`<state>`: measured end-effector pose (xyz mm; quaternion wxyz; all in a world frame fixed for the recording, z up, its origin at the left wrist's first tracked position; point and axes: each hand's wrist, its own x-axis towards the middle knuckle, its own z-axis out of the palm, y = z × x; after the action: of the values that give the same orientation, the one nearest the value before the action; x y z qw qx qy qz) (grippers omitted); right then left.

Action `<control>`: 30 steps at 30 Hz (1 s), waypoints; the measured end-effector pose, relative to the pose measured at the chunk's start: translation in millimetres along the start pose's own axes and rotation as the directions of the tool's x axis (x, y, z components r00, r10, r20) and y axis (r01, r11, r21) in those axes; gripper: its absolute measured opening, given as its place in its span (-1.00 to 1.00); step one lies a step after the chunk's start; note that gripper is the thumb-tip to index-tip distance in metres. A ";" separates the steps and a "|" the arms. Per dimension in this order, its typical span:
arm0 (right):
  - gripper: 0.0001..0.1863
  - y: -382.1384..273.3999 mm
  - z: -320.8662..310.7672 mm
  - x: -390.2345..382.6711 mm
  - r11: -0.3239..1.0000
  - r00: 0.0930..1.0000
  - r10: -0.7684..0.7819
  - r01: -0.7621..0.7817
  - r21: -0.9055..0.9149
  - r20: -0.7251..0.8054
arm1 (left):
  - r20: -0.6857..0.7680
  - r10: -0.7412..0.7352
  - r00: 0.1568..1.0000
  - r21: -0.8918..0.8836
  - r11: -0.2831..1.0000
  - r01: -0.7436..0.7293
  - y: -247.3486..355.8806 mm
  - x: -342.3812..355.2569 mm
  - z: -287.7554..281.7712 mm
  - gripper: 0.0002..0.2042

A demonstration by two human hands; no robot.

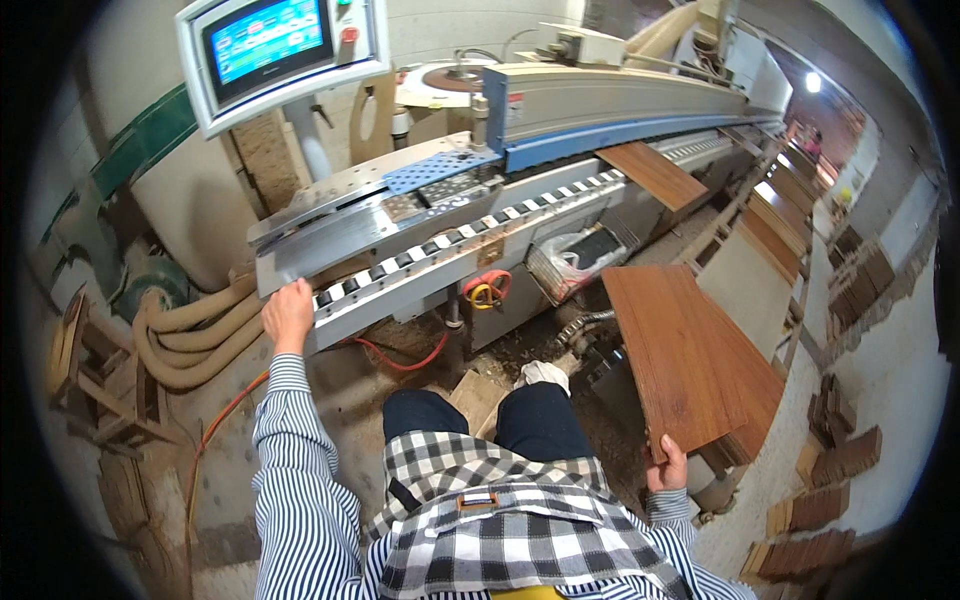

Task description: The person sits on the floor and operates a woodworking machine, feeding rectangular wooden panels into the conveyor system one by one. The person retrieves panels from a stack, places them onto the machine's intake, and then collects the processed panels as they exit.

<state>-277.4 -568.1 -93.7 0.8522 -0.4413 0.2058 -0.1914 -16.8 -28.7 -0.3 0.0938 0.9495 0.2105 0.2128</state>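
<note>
My left hand point(289, 315) is closed over the near end of the metal infeed table point(320, 255) of a long edge-banding machine point(600, 105). A roller rail point(440, 247) with black and white rollers runs from beside that hand toward the far right. Low on the right, my right hand point(668, 467) grips the near edge of a reddish-brown wood-grain panel point(680, 355), thumb on top and fingers partly hidden below. The panel lies on a stack of similar boards. Farther along the machine, another brown panel point(655, 175) sticks out from under the blue-edged beam.
A lit control screen point(268, 45) stands at the upper left. Ribbed hoses point(190, 340) and an orange air line point(210, 425) lie at the left. A wire basket point(580, 258) hangs under the rail. Board stacks point(815, 510) line the right-hand floor.
</note>
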 end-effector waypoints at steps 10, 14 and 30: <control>-0.51 18.3 137.7 19.1 0.971 0.885 0.220 -0.240 -0.003 0.412 | -0.018 -0.017 1.000 -0.016 1.000 0.016 -4.4 2.3 1.7 -0.59; -0.62 59.1 191.7 31.5 0.939 0.770 0.331 -0.326 -0.109 0.546 | -0.020 -0.026 0.999 -0.038 0.999 0.025 -2.7 0.9 -0.8 -0.60; -0.54 139.8 329.1 6.3 0.794 0.141 0.601 -0.223 -0.566 0.787 | -0.037 -0.012 0.999 -0.043 0.999 0.011 -4.5 2.3 2.3 -0.61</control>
<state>-80.8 -274.6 -37.9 0.7344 -0.5178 -0.1999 0.3906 -15.4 -23.8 -2.7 0.1114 0.9420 0.2130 0.2342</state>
